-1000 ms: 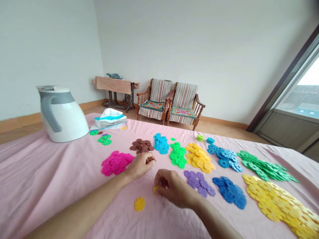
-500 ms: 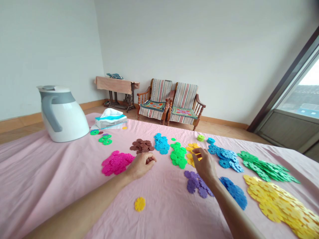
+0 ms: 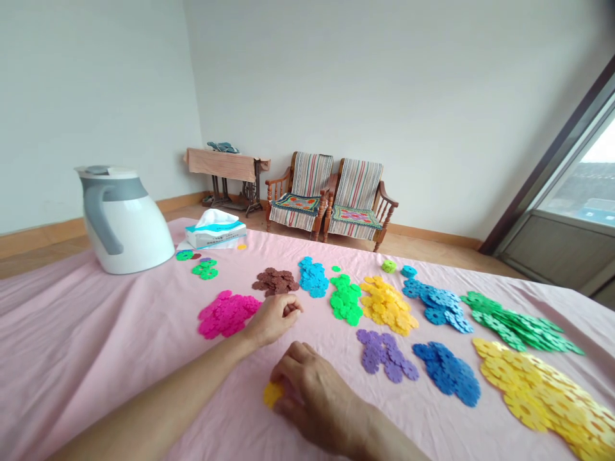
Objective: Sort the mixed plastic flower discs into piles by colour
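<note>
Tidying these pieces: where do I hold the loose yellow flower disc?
Pinch the yellow flower disc by its scalloped rim, coming from the right, where the right hand is. It sits low on the pink sheet, so the notches at its edge give a catch.

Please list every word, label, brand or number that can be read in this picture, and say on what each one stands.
Tissue pack: blue and white printing on its side, too small and blurred to read.
White jug: no lettering that I can see.
No other text is visible, so no word, brand or number can be quoted.
</note>
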Demonstrator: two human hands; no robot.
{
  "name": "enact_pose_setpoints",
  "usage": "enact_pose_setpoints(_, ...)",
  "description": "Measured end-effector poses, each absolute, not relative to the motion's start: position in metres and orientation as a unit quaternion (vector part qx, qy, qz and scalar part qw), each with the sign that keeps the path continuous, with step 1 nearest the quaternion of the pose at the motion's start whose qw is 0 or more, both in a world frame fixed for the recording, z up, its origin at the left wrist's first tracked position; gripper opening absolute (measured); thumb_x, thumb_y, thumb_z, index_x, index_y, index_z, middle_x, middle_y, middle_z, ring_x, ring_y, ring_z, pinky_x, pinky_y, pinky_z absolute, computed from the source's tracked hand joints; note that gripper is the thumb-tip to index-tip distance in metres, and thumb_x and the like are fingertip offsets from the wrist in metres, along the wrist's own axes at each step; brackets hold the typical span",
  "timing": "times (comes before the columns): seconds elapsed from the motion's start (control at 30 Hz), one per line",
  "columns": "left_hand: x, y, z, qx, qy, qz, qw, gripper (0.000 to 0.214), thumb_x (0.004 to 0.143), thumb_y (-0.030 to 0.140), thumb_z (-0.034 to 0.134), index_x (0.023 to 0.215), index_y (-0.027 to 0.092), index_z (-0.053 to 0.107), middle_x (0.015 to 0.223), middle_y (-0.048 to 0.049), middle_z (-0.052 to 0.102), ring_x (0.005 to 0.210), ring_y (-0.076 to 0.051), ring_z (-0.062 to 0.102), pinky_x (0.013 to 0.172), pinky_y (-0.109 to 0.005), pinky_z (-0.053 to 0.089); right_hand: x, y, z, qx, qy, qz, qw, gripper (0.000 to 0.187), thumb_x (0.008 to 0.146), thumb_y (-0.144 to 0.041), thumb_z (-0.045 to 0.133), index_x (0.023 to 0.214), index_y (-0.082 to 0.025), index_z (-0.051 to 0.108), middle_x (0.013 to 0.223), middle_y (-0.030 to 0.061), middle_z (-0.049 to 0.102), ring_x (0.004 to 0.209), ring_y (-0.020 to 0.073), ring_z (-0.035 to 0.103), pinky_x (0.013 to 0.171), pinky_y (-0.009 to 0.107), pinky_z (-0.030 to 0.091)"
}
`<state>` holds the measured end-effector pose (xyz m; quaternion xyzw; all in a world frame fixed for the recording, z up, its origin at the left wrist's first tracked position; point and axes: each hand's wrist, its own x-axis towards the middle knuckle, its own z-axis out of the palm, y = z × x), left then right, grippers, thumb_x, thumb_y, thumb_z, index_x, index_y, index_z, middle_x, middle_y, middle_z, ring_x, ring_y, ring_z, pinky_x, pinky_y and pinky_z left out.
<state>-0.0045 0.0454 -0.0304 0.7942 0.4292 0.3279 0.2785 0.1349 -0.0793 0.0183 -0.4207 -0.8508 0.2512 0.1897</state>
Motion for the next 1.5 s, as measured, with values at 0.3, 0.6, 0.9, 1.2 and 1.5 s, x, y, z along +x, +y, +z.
enact_pose_setpoints(0.3,-0.004,0.043,-0.028,0.796,0.438,0.319,0.272,0.018,0.073,0.018,0.049,0.078,0.013,0.065,0.061,-0.0003,0.059,0.056,-0.012,0.052,0.051,-0.021,0.035,0.138,-0.074,0.009,-0.44,-0.8,0.331,0.238,0.015,0.069,-0.009,0.052,0.08,-0.019,0.051,0.072,-0.003,0.056,0.062,0.0091,0.049,0.054,0.018,0.035)
enact_pose_setpoints(0.6,-0.004,0.042,-0.022,0.802,0.441,0.301,0.269,0.018,0.074,0.02,0.05,0.08,0.013,0.065,0.06,-0.0005,0.06,0.058,-0.014,0.054,0.053,-0.021,0.036,0.244,-0.004,0.001,-0.668,-0.611,0.084,0.416,0.006,0.073,-0.024,0.048,0.074,-0.019,0.052,0.065,0.0007,0.06,0.059,0.0149,0.056,0.055,0.026,0.041)
enact_pose_setpoints(0.9,-0.004,0.041,-0.022,0.797,0.44,0.304,0.28,0.018,0.075,0.02,0.05,0.08,0.013,0.065,0.06,0.0001,0.059,0.059,-0.014,0.055,0.054,-0.021,0.037,0.289,0.001,0.013,-0.721,-0.565,0.017,0.401,0.019,0.074,-0.027,0.044,0.08,-0.018,0.06,0.081,0.0057,0.065,0.06,0.0153,0.06,0.061,0.027,0.042)
enact_pose_setpoints(1.2,-0.004,0.041,-0.022,0.8,0.438,0.304,0.274,0.017,0.075,0.02,0.049,0.078,0.014,0.065,0.06,0.0,0.059,0.056,-0.013,0.054,0.052,-0.021,0.036,0.266,-0.035,-0.009,-0.664,-0.7,0.032,0.262,0.028,0.083,-0.042,0.046,0.088,-0.019,0.061,0.085,0.0076,0.066,0.08,0.0215,0.061,0.07,0.031,0.043)
enact_pose_setpoints(1.5,-0.004,0.044,-0.028,0.797,0.436,0.314,0.276,0.016,0.074,0.019,0.05,0.077,0.014,0.065,0.06,0.0005,0.059,0.055,-0.012,0.054,0.051,-0.02,0.035,0.244,-0.074,-0.022,-0.699,-0.686,-0.028,0.201,0.048,0.085,-0.047,0.043,0.125,-0.023,0.05,0.122,0.0114,0.056,0.113,0.0311,0.048,0.088,0.049,0.037)
